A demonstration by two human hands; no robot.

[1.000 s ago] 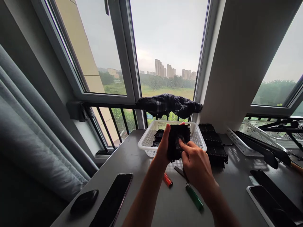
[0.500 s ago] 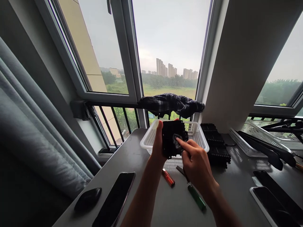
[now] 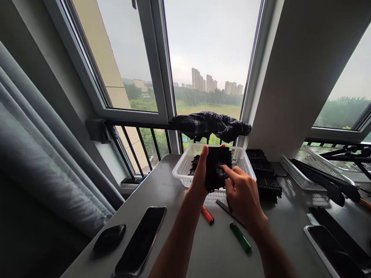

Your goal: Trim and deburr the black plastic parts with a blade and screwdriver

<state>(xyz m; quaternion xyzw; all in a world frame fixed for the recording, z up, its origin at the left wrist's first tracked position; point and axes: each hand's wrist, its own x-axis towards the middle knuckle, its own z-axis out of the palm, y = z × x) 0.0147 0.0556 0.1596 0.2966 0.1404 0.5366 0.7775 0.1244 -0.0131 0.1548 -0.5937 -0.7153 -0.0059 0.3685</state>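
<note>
My left hand [image 3: 199, 175] holds a black, rough-edged flat piece [image 3: 213, 173] upright above the front of a white mesh basket [image 3: 181, 173]. My right hand [image 3: 242, 189] presses its extended index finger on the face of that piece; its other fingers are curled, and whether they hold anything is hidden. A dark patch shows under the fingertip. More black parts [image 3: 194, 164] lie inside the basket. Below my hands on the grey table are a red lighter [image 3: 208, 215], a green lighter [image 3: 240, 237] and a thin dark strip [image 3: 227, 211], partly behind my right hand.
Stacked black pieces [image 3: 263, 172] stand right of the basket. A phone [image 3: 142, 241] and a black mouse [image 3: 110, 237] lie at the left. Two more phones [image 3: 330, 247] are at the right, before another white basket [image 3: 301, 175] with long black items. A plaid cloth [image 3: 210, 124] hangs on the railing.
The black piece and both hands have shifted slightly right. The piece is turned a little, uncovering black parts in the basket. More of the thin strip shows.
</note>
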